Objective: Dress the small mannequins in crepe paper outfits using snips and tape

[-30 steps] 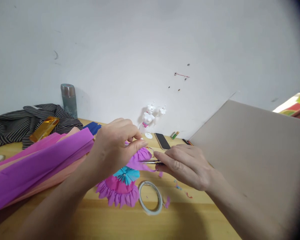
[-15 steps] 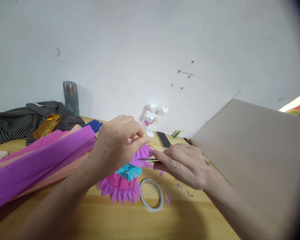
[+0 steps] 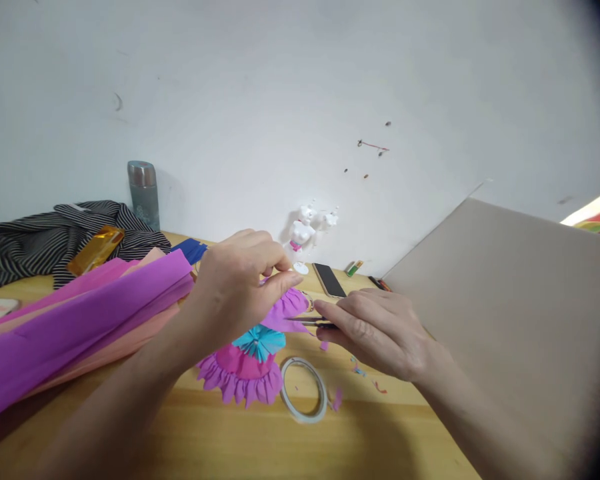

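The head view shows a wooden desk [image 3: 220,443]; at its far left a striped cloth [image 3: 17,243] lies bunched, with an amber packet [image 3: 96,250] on it. In front of these, lengths of purple, pink and peach crepe paper [image 3: 95,317] slant across the left of the frame, and a flask [image 3: 144,197] stands upright against the wall behind.

Left of centre, the left hand [image 3: 250,277] is closed in a pinch, thumb against the bent fingers, and appears to hold the ruffled purple paper [image 3: 286,305] just below; the exact contact is hidden. That paper sits at the middle of the frame. Below it lies a turquoise paper flower [image 3: 260,342], over a pink piece with a purple frill [image 3: 245,392]; whether all are joined cannot be told. A tape roll [image 3: 309,419] lies flat just to the right of the frill.

Right of centre, the right hand [image 3: 375,327] grips the scissors [image 3: 310,322], handles covered by the fingers, blades slightly apart and pointing left at the purple edge. A dark phone [image 3: 329,280] lies beyond, and paper scraps [image 3: 337,400] are scattered nearer.

The step in hand looks like trimming the purple edge. The next snip would call for a steady left pinch and blades kept along the edge, clear of the frilled gathers and the flower.
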Demonstrator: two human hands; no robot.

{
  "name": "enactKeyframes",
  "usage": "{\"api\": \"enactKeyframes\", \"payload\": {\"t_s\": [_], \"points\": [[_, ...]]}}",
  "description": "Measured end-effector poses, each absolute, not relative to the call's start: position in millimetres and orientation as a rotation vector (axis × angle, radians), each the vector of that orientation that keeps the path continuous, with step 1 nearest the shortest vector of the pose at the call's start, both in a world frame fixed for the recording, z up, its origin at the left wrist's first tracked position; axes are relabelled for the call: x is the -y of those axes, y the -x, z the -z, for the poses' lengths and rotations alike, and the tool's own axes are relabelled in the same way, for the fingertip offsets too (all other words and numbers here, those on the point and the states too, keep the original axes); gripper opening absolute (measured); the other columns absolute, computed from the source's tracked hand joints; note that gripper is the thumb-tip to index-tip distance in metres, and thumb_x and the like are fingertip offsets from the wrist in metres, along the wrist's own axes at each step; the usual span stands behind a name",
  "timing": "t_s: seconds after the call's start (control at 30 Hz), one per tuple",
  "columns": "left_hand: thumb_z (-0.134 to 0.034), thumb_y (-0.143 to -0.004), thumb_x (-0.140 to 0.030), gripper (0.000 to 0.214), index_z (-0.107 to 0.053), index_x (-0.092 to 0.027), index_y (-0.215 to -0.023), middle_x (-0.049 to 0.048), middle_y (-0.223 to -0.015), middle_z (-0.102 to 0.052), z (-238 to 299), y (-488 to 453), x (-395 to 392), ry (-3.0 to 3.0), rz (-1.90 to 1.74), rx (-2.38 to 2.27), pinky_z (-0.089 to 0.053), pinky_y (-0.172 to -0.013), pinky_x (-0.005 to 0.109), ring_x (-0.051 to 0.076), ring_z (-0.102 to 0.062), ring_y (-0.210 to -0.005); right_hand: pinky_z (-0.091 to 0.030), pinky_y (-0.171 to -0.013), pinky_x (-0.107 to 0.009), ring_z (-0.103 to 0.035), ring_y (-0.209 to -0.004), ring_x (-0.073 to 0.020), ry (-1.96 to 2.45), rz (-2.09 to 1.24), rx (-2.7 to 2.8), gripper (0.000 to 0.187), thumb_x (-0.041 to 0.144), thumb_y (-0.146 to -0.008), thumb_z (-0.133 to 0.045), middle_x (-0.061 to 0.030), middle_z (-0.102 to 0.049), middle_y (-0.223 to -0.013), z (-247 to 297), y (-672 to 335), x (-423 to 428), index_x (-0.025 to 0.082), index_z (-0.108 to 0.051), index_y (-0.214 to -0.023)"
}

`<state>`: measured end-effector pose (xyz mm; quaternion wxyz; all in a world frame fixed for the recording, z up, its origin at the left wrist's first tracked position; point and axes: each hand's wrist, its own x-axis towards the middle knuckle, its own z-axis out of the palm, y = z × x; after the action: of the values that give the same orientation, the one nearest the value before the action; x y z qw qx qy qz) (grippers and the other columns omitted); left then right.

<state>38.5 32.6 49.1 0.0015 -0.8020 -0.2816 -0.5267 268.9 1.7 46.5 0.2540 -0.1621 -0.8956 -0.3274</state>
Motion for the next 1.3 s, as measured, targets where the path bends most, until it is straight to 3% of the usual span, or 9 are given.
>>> {"api": "enactKeyframes", "payload": {"t_s": [0.17, 0.83, 1.3], "points": [[-0.070, -0.078, -0.013, 0.016, -0.063, -0.016, -0.064, -0.0029, -0.059, -0.056, -49, -39, -33, 2.518, 1.650, 0.899, -0.035, -0.056, 0.023, 0.010, -0.050, -0.059, -0.043, -0.050, -0.024, -0.053, -0.056, -0.0111, 0.455, 0.783, 2.434, 0.031, 0.019, -0.091, -0.060, 0.0008, -0.058, -0.065, -45, -266, -1, 0.009, -0.056, -0.120], [-0.070, -0.078, -0.012, 0.017, -0.063, -0.016, -0.064, -0.0032, -0.058, -0.055, -49, -39, -32, 2.528, 1.659, 0.909, -0.036, -0.055, 0.023, 0.011, -0.050, -0.059, -0.045, -0.051, -0.025, -0.057, -0.056, -0.0119, 0.444, 0.741, 2.426, 0.037, 0.018, -0.089, -0.062, 0.0002, -0.059, -0.066, -44, -262, -1, 0.008, -0.056, -0.124], [-0.071, -0.078, -0.011, 0.017, -0.061, -0.016, -0.064, -0.0032, -0.058, -0.054, -49, -39, -32, 2.528, 1.660, 0.882, -0.036, -0.055, 0.023, 0.011, -0.049, -0.059, -0.042, -0.049, -0.025, -0.053, -0.056, -0.0129, 0.433, 0.750, 2.425, 0.027, 0.019, -0.091, -0.060, -0.0023, -0.059, -0.065, -41, -259, -6, 0.006, -0.059, -0.115]]}}
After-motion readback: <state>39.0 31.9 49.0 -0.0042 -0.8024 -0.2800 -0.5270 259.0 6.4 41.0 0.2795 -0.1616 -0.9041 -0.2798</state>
